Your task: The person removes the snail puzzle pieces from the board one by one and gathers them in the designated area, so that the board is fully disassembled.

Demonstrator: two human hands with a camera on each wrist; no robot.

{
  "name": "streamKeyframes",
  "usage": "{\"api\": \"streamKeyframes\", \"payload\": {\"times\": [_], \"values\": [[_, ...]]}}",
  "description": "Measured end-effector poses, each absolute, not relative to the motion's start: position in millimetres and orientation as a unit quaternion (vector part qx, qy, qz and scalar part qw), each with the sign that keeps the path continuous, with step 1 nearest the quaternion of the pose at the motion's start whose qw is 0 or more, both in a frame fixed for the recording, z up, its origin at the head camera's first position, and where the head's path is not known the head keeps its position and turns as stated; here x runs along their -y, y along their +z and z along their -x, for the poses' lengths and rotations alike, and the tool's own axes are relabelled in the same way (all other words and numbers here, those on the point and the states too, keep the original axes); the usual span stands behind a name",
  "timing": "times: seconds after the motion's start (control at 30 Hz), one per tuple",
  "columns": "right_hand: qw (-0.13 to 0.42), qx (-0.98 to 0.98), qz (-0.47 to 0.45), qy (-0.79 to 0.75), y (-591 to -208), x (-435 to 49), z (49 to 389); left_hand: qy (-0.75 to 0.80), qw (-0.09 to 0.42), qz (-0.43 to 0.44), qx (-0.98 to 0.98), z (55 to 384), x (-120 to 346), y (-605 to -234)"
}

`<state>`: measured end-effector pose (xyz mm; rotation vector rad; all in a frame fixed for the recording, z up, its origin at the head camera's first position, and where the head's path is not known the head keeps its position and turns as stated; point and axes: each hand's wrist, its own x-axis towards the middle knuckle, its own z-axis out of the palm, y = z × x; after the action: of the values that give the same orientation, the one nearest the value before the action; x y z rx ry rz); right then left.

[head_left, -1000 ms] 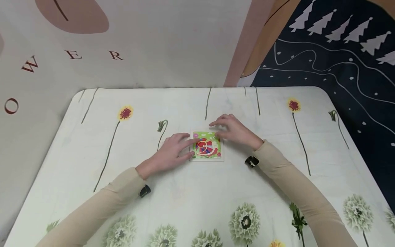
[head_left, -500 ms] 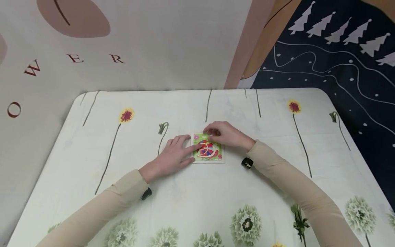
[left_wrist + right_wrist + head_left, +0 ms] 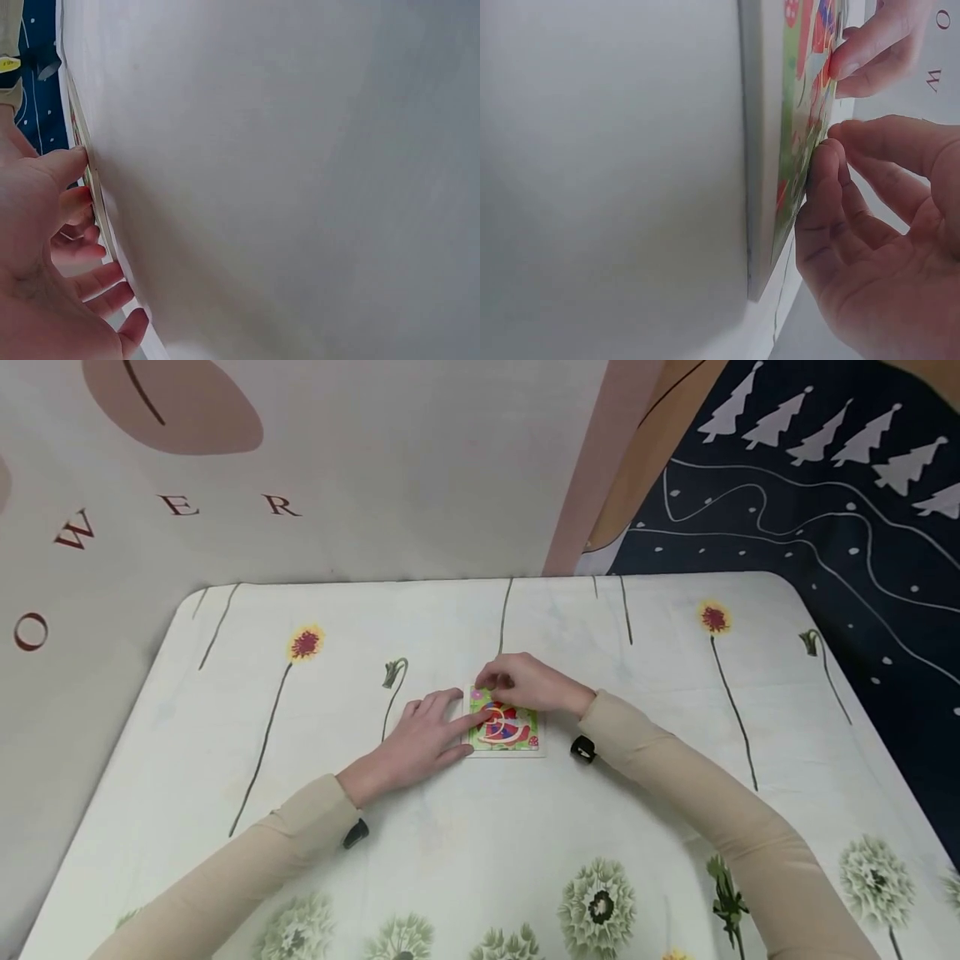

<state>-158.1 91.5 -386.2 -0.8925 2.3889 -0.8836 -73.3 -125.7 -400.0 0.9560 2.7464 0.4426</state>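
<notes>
A small square picture puzzle (image 3: 517,742), with a red, blue and white snail on green inside a pale frame, lies flat on the table. From its left side my left hand (image 3: 420,739) rests on it, the index finger stretched over the snail and the thumb at the left edge. My right hand (image 3: 528,683) covers the upper part of the picture. In the right wrist view its bent fingertips (image 3: 825,150) meet the puzzle's face (image 3: 802,127), with the thumb close by; I cannot tell whether a piece is pinched between them.
A white cloth (image 3: 450,852) printed with flowers covers the table. Behind it stands a pale wall (image 3: 390,468) with printed letters, and at the right hangs a dark blue cloth (image 3: 787,493) with white trees. Both forearms reach in from the front, each with a dark wrist camera (image 3: 582,749).
My right hand has come down and left from above the puzzle's upper right corner onto its top edge, its fingers drawing together. The left hand has stayed on the picture.
</notes>
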Motion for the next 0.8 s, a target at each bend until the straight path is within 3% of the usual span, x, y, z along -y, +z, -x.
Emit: {"api": "streamKeyframes", "payload": {"times": [0.8], "values": [[0.25, -0.862, 0.286, -0.335, -387.4, -81.6, 158.3, 0.112, 0.084, -0.338, -0.931, 72.7, 125.2, -398.1]]}}
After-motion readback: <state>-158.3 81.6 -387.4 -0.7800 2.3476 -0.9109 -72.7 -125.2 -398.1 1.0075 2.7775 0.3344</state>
